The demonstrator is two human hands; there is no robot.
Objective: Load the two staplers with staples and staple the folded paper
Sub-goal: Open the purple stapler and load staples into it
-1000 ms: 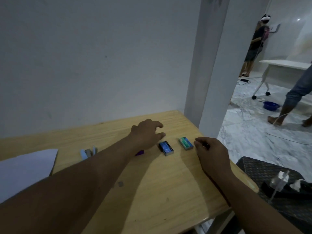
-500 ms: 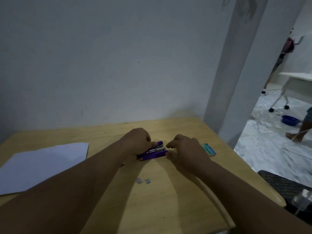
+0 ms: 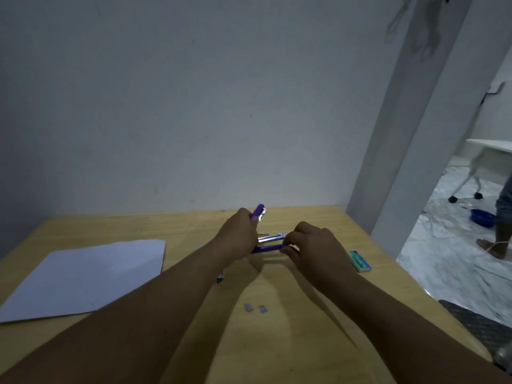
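A purple stapler (image 3: 268,247) is held just above the wooden table (image 3: 304,342), its lid swung up and its silver staple tray exposed. My left hand (image 3: 237,235) grips the raised purple lid at the stapler's hinge end. My right hand (image 3: 313,250) pinches the front of the purple base. A green staple box (image 3: 359,261) lies to the right of my right hand. Two small grey staple strips (image 3: 256,308) lie on the table nearer to me. The white folded paper (image 3: 88,275) rests at the left. A bit of a second stapler (image 3: 220,279) peeks from under my left forearm.
A grey wall stands right behind the table, with a pillar at the right. The table's right edge drops to a marble floor with a dark mat (image 3: 482,325). Farther off are a white wheeled table (image 3: 487,151), a blue bowl (image 3: 483,217) and a person's leg (image 3: 501,231).
Both hands came together on the purple stapler and lifted it. The left hand has swung its lid up, opening it. The head camera turned left and tilted.
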